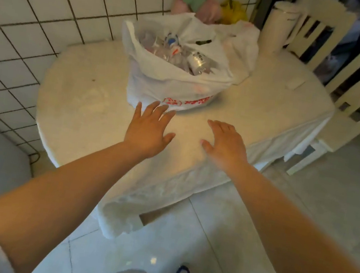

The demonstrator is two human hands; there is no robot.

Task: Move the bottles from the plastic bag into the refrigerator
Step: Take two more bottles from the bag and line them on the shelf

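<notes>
Standing by the table (80, 107), which fills the middle of the frame under a pale cloth, you can see the plastic bag (170, 83) sitting just above centre with its mouth gaping upward. So the bottles (197, 63) are straight ahead of both hands, lying jumbled inside, long axes mostly tipped toward the lower right as far as I can tell. No fridge in view anywhere.

Left hand (149, 129) is the nearer one, fingertips just short of the bag's front wall, maybe brushing it, hard to say. Right hand (225, 144) hovers a bit lower, right of it. Both are spread flat and loose, gripping nothing.

My guess: someone has to reach up and over the bag's front edge. Chairs (356, 76) crowd the upper right, a white jug (277, 27) stands behind the bag, neither really blocks.
</notes>
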